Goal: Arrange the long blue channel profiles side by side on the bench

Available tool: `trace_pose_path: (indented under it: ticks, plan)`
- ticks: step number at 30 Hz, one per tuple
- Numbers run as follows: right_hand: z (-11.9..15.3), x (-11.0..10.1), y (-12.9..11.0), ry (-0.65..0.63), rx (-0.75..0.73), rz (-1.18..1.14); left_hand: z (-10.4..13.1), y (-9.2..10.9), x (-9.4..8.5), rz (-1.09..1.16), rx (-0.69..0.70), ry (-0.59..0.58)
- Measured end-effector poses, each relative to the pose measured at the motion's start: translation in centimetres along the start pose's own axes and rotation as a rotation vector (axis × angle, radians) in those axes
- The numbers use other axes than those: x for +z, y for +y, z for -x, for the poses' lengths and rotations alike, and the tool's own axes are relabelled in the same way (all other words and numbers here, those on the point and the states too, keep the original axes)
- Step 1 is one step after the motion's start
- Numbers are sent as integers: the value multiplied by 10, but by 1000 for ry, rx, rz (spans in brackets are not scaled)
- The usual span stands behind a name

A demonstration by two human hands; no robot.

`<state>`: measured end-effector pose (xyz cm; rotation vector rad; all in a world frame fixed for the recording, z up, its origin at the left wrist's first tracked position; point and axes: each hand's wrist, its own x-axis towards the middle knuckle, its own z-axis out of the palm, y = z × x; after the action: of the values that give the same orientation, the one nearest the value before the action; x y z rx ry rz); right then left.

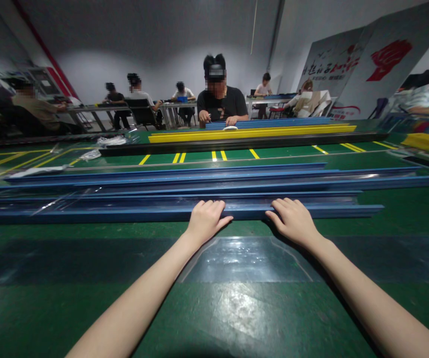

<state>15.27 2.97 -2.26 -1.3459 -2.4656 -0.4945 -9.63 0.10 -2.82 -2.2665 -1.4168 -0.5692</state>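
Note:
Long blue channel strips lie crosswise on the green table [214,318]. My left hand [206,219] rests on the nearest blue strip [248,214], its fingers over the edge and the thumb along the front. A short way to the right, my right hand [292,219] grips the same strip in a like manner. Between my forearms a clear plastic sheet [244,253] lies flat on the table, with glare on it.
More blue strips [378,181] lie behind the near one. Beyond them are a black strip [184,146], a yellow strip [274,132] and a seated person [224,104] across the table. A yellow bin [427,143] stands at the right.

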Motion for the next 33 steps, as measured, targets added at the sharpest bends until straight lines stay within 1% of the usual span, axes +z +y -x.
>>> trace_pose_path:
  ticks: [33]
  plan:
    - [0, 0, 0, 0, 6, -10, 0, 0, 0, 7, 4, 6]
